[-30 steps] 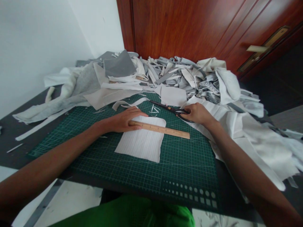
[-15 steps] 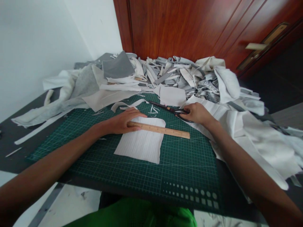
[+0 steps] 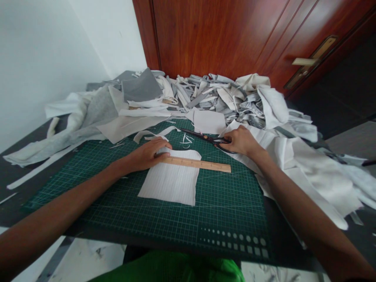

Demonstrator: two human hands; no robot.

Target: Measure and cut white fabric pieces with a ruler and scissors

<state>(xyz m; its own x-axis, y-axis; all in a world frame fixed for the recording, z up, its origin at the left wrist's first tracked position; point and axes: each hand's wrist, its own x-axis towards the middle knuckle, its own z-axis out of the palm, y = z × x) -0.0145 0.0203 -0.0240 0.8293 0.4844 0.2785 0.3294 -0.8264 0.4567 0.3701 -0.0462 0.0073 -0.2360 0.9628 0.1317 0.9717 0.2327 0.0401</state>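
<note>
On my feed from the head camera, my left hand [image 3: 148,156] presses down with its fingers close together, on the end of a flat wooden ruler [image 3: 196,165] with printed markings. The ruler lies across the top of a square of ribbed white fabric [image 3: 170,182] with soft, uneven edges. My right hand [image 3: 239,141] sits apart from the ruler, its fingers curled closely over the looped handles of long black scissors [image 3: 199,136], whose closed blades point left. I cannot tell whether any finger passes through a loop.

Both lie on a dark green cutting mat [image 3: 223,207] printed with a fine grid and rows of small dots and squares. Thin offcuts sit near the blades. A crumpled white cloth [image 3: 308,176] spills over the mat's right edge. Behind, a heaped pile of white and grey fabric scraps [image 3: 217,96] rises against a glossy reddish-brown wooden door [image 3: 205,35] with a metal lever handle [image 3: 302,61], beside a smooth white wall [image 3: 44,58].
</note>
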